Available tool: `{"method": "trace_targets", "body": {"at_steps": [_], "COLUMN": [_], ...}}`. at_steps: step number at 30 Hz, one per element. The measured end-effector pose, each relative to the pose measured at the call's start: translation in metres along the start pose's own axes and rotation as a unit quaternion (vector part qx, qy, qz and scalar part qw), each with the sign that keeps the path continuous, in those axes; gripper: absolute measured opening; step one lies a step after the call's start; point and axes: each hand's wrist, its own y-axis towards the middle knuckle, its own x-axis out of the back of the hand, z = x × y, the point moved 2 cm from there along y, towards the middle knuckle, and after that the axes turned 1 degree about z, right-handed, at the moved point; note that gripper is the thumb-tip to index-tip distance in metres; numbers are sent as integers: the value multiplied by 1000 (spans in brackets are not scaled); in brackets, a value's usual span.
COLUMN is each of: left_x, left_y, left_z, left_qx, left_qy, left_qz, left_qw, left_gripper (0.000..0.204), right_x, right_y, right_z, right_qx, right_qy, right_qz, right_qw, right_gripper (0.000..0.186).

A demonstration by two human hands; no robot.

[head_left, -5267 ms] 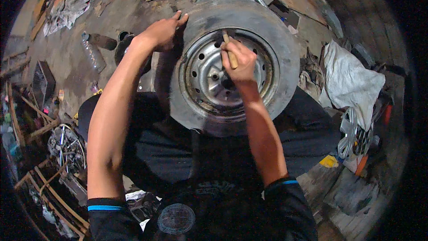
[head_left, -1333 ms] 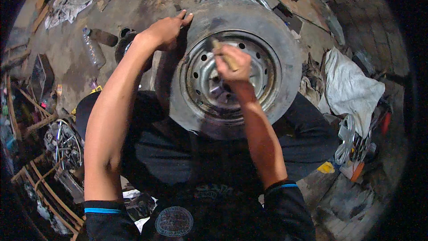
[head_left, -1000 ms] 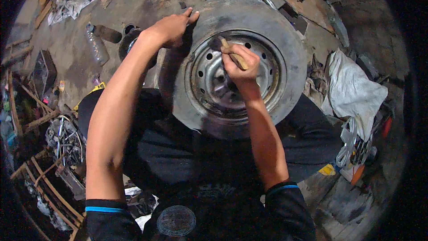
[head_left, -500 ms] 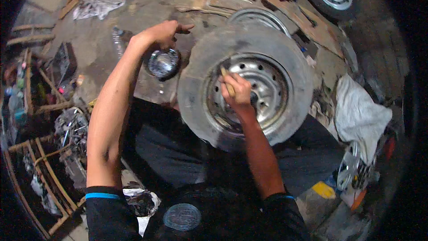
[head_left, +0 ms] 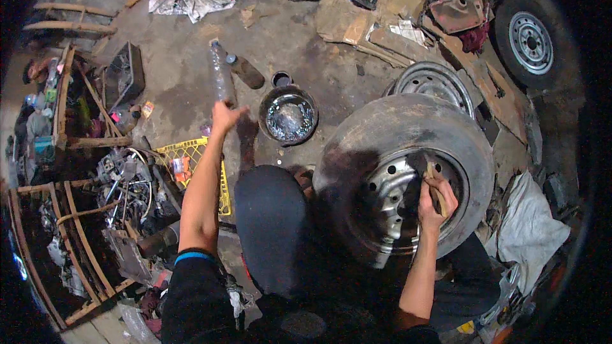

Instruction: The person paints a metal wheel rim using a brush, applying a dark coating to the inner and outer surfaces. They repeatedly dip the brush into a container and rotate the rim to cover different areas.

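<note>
The left arm point(head_left: 205, 185) is stretched out in front, almost straight, and the left grip point(head_left: 227, 116) is held loose, with one finger or the thumb poked out rightward. The right arm point(head_left: 421, 274) is stretched forward too, and the right grip point(head_left: 437, 200) is curled tight.

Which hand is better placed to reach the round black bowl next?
Likely the left hand: it looks empty and is nearer the black bowl. The right hand holds a brush at the wheel, farther off.
</note>
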Motion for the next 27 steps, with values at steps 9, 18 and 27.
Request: {"method": "trace_targets", "body": {"at_steps": [9, 18, 27], "left_x": [-19, 49, 125], "left_y": [87, 36, -188], "left_z": [-53, -121, -293], "left_qx": [-58, -275, -312], "left_qy": [-203, -185, -229], "left_qz": [-100, -97, 164], "left_qw": [972, 938, 907], "left_gripper": [73, 35, 38], "right_x": [-1, -1, -7], "right_y": [5, -16, -9], "right_z": [-2, -21, -30], "right_qx": [-36, -23, 3], "right_qy": [3, 60, 124], "right_qz": [-3, -1, -62], "right_qw": [999, 998, 990], "right_gripper": [12, 15, 13]}}
